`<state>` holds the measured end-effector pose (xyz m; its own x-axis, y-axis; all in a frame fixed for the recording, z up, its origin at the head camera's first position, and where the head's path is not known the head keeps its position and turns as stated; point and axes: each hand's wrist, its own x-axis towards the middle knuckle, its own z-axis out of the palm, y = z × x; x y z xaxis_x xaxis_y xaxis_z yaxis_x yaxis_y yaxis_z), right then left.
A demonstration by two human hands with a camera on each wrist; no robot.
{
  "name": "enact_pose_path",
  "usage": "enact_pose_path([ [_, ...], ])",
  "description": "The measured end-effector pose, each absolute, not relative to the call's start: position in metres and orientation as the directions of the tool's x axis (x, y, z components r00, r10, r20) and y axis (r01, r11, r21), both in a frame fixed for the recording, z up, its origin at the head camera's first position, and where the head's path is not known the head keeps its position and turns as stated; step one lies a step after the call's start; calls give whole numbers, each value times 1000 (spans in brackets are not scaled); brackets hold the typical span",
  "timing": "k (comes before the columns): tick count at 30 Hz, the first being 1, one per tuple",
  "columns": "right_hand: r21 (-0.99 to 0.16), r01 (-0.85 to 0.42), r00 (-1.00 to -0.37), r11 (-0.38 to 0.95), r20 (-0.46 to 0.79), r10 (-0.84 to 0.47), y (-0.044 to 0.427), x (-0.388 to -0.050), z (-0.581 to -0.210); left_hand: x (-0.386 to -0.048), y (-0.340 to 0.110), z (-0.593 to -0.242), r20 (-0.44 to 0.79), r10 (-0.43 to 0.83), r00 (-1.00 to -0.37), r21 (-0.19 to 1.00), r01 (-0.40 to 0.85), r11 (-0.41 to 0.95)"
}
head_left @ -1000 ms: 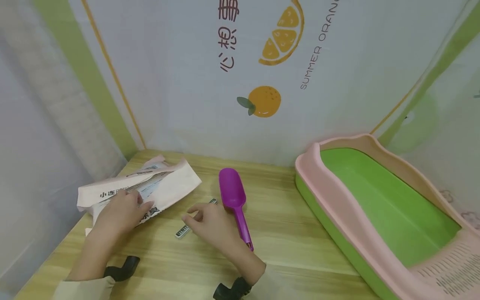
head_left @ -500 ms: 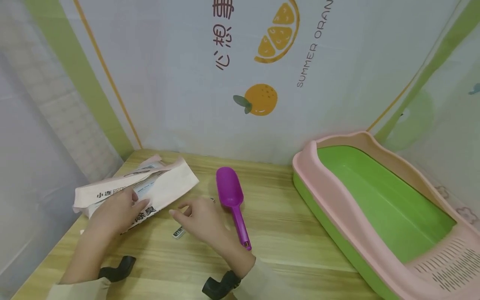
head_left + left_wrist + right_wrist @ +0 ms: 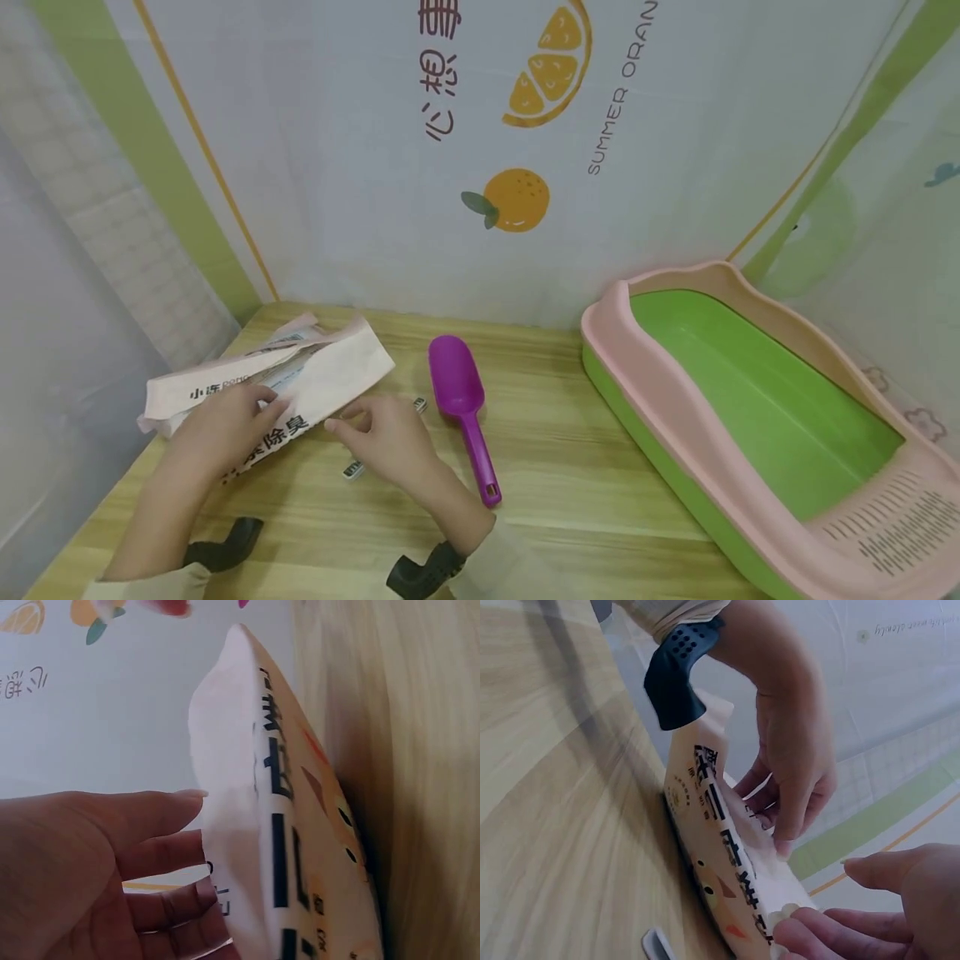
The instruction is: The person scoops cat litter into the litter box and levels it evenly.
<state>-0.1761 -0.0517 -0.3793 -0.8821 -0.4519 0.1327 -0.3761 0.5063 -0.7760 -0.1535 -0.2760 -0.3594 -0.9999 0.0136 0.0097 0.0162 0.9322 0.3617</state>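
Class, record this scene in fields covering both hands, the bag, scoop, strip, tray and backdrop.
Left hand: holding the edge of the bag
Right hand: touching the bag
Bag: pale, printed, on the table
Scoop: purple, lying between bag and tray
Strip: small, partly hidden by a hand
Tray: green, pink rim
Backdrop: pale, printed with oranges

Purple scoop (image 3: 456, 379) and pink-rimmed tray (image 3: 645, 367) share the wood-grain desk (image 3: 570, 467)

From the head view's centre, the scoop lies at six o'clock, its handle pointing between five and six. The tray, green inside, stands toward four o'clock. A slim white strip (image 3: 420, 406), partly hidden, lies at seven. Behind, a white curtain (image 3: 337, 208) carries an orange print (image 3: 517, 200) near one o'clock and a green stripe (image 3: 150, 167) near ten.
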Motion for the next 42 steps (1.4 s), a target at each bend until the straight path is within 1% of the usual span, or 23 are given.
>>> enact_pose_path([
  [5, -801, -359, -877, 480, 112, -468, -54, -173, -386, -150, -274, -354, 57, 23, -998, 361, 42, 932],
  [12, -791, -335, -879, 511, 68, -471, -63, -165, -394, -144, -269, -348, 114, 43, -993, 345, 80, 935],
  [22, -845, -275, -873, 459, 20, -487, -66, -161, -394, -137, -264, -342, 85, 39, -996, 345, 66, 936],
  [28, -869, -265, -868, 417, 27, -496, -65, -164, -396, -134, -255, -338, 124, 47, -991, 324, 85, 942],
  [31, -889, -238, -870, 390, 17, -492, -65, -164, -396, -132, -253, -337, 127, 45, -991, 312, 83, 946],
  [37, -915, -182, -877, 360, -14, -481, -66, -161, -394, -127, -249, -338, 142, 80, -987, 271, 117, 955],
  [42, -919, -192, -863, 343, -8, -505, -66, -162, -394, -120, -247, -347, 151, 119, -981, 287, 159, 945],
])
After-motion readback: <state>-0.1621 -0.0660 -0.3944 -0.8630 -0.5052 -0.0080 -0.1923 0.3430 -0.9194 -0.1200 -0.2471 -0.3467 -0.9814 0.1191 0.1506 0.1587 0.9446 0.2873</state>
